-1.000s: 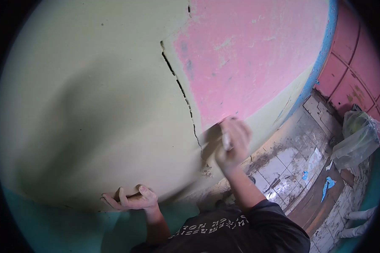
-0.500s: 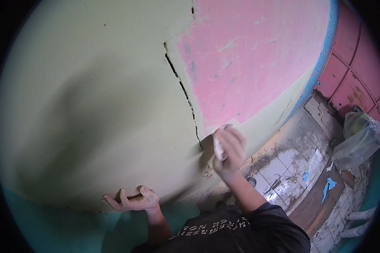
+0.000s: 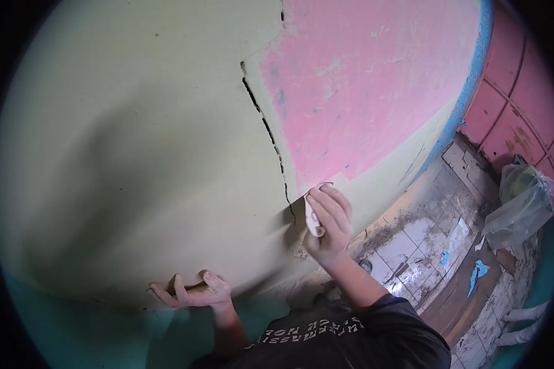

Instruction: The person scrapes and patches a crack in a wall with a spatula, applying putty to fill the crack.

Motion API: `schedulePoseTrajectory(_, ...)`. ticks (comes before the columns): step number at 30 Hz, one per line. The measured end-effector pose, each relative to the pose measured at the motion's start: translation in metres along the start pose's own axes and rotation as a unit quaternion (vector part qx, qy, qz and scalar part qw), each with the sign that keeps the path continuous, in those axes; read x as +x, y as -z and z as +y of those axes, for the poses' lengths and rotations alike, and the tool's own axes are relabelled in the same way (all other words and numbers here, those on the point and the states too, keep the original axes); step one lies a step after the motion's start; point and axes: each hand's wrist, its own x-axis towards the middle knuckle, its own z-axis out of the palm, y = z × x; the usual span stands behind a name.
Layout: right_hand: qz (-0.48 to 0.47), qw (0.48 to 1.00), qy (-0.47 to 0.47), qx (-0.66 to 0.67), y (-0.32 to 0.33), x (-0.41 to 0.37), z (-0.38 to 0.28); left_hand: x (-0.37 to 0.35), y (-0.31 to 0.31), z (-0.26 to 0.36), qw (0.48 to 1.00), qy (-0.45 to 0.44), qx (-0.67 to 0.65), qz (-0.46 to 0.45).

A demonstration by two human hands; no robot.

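Note:
Against the wall (image 3: 184, 141), near the lower corner of its pink patch (image 3: 357, 92), my right hand (image 3: 331, 215) is wrapped round a small whitish piece (image 3: 314, 220), which may be folded sandpaper. A dark jagged crack (image 3: 268, 132) runs down the wall and ends just left of that hand. Lower left, my left hand (image 3: 194, 290) is palm up at the wall's lower part, its fingers apart and curled, with nothing seen in it.
To the right lies a dirty tiled floor (image 3: 406, 246) with a brown board (image 3: 471, 295) and blue scraps (image 3: 477, 273). A clear plastic bag (image 3: 523, 206) stands by the pink tiled wall (image 3: 517, 117). White pipes (image 3: 523, 326) show at the lower right.
My right hand has shifted slightly left along the wall with the whitish piece, and it looks sharper than before. My left hand has hardly moved.

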Motion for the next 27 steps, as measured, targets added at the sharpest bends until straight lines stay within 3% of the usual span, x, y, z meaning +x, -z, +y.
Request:
schedulePoseTrajectory(4, 0.139, 0.983, -0.110, -0.039, -0.004, 0.015, 0.032, 0.003, -0.001, -0.002, 1.000, -0.003, -0.019, 0.007)
schedulePoseTrajectory(8, -0.021, 1.000, 0.013, 0.005, 0.001, -0.005, 0.002, 0.005, 0.001, 0.001, 1.000, -0.013, 0.017, -0.006)
schedulePoseTrajectory(12, 0.106, 0.988, -0.108, -0.039, -0.007, 0.008, 0.024, 0.005, 0.001, -0.001, 1.000, -0.021, 0.015, 0.003)
schedulePoseTrajectory(16, -0.056, 0.997, 0.043, 0.044, 0.002, 0.001, 0.000, 0.005, 0.002, 0.001, 1.000, -0.020, 0.019, -0.004)
schedulePoseTrajectory(19, 0.048, 0.996, -0.068, 0.026, 0.003, 0.015, 0.026, 0.007, 0.002, -0.001, 1.000, -0.024, 0.001, -0.002)
schedulePoseTrajectory(20, 0.055, 0.997, -0.058, -0.005, 0.000, 0.015, 0.025, 0.005, 0.004, 0.001, 1.000, -0.020, 0.014, -0.006)
schedulePoseTrajectory(24, -0.110, 0.990, 0.080, 0.037, 0.011, 0.006, 0.005, 0.005, 0.001, 0.003, 1.000, -0.005, 0.008, -0.005)
schedulePoseTrajectory(27, 0.017, 1.000, -0.014, 0.021, -0.001, 0.011, 0.017, 0.003, 0.000, -0.003, 1.000, -0.002, -0.004, 0.001)
